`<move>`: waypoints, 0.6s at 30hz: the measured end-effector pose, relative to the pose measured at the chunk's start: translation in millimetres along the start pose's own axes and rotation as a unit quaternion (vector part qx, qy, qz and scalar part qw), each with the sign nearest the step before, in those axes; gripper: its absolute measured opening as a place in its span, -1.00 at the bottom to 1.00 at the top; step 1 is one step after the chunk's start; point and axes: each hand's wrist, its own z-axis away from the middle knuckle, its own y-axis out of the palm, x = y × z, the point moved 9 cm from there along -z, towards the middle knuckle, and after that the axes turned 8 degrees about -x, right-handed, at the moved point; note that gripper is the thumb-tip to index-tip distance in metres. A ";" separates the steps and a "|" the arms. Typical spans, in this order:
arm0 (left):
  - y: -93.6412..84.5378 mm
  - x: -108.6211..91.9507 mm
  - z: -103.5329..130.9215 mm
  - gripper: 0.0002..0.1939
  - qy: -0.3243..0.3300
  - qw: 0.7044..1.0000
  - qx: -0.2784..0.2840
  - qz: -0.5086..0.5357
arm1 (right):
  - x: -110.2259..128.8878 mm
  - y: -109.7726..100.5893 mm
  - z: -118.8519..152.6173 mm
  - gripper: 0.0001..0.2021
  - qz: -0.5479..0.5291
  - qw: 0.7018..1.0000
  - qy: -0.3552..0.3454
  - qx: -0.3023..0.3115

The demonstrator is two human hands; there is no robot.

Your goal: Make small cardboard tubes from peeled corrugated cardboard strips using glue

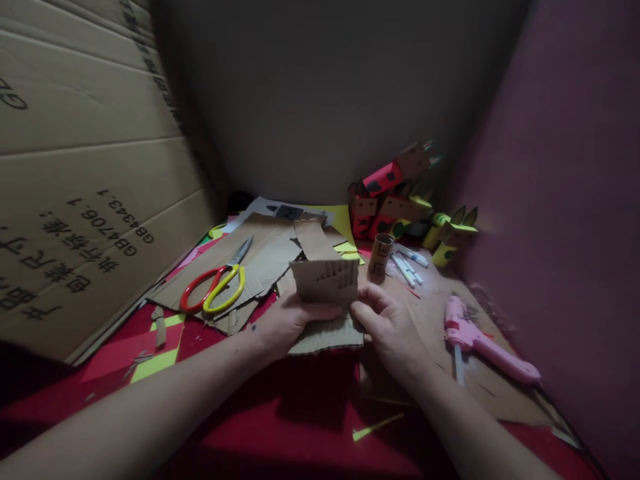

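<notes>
A small piece of cardboard point(326, 283) with a bend across its middle is held up over the red cloth. My left hand point(293, 320) grips its left side, the thumb lying along the crease. At the right edge, my right hand point(385, 323) pinches the same piece between thumb and fingers. Scissors point(220, 287) with one red and one yellow handle lie to the left on a larger cardboard sheet point(267, 250). Just beyond my right hand stands a cardboard tube point(381, 252) with dark marks drawn on it.
A pink glue gun point(467, 333) lies on a cardboard sheet at right. Several white markers point(407, 267) sit behind it. Painted cardboard figures point(385, 200) are stacked at the back. A big carton point(100, 167) walls off the left; red cloth point(280, 413) covers the table.
</notes>
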 end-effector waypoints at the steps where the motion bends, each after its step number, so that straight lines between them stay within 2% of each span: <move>1: -1.1 3.5 -0.2 -0.60 -0.011 1.000 -0.006 -0.001 | 6.3 -2.5 -0.7 -0.91 0.020 0.999 -0.035 -0.005; 3: 0.2 10.1 0.2 -0.59 -0.033 0.999 0.005 -0.009 | 16.2 -8.4 -0.7 -0.89 0.070 0.992 -0.103 -0.023; 5: 3.7 9.4 0.9 -0.62 -0.024 0.999 0.029 -0.019 | 18.4 -12.0 0.4 -0.88 0.110 0.983 -0.140 -0.035; 7: 3.9 2.3 1.0 -0.69 0.009 0.999 0.035 -0.032 | 14.2 -11.8 0.8 -0.86 0.120 0.982 -0.140 -0.032; 9: 0.0 -5.6 0.6 -0.73 0.037 0.998 0.015 -0.044 | 9.6 -7.8 0.7 -0.87 0.105 0.987 -0.124 -0.013; 12: -3.3 -11.4 0.2 -0.70 0.044 0.998 -0.002 -0.038 | 5.3 0.0 0.2 -0.85 0.055 0.995 -0.086 0.024; 14: -1.6 -12.7 0.2 -0.68 0.045 0.998 0.011 -0.040 | 7.8 3.2 0.5 -0.81 0.032 0.995 -0.090 0.039; 18: -0.2 -10.1 0.3 -0.69 0.035 0.994 0.023 -0.096 | 10.8 -2.6 -0.2 -0.89 0.060 0.990 -0.125 0.003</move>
